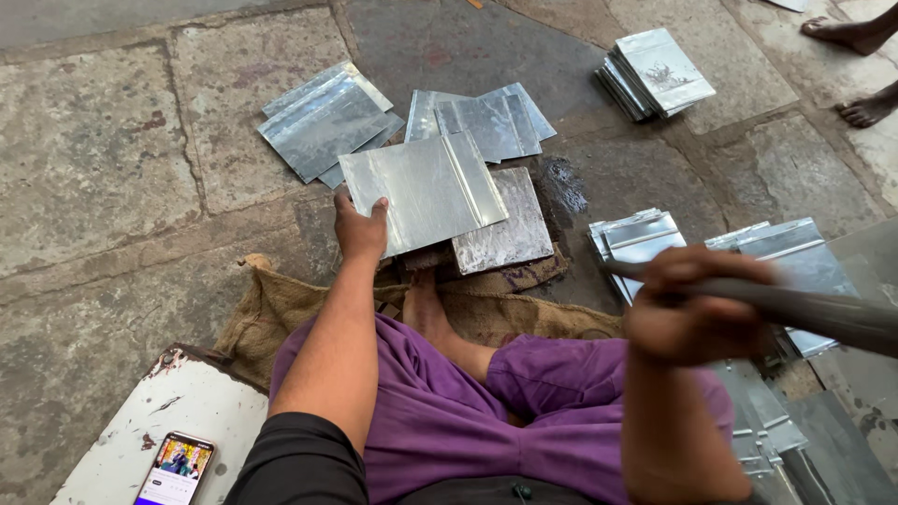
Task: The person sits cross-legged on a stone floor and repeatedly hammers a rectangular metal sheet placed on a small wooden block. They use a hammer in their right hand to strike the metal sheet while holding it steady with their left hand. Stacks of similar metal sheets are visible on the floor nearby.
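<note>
L hand (360, 229) grips metal sheet (421, 187); R hand (687, 313) fisted, blurry, round rod (804, 309).

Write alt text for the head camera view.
Seated on stone paving, a person's left hand holds a folded metal sheet on a square metal block, while the right hand grips a dark metal bar. Stacks of similar sheets lie around.

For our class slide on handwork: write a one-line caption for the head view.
Left hand steadies a folded metal sheet on a block; right hand grips a dark bar.
</note>
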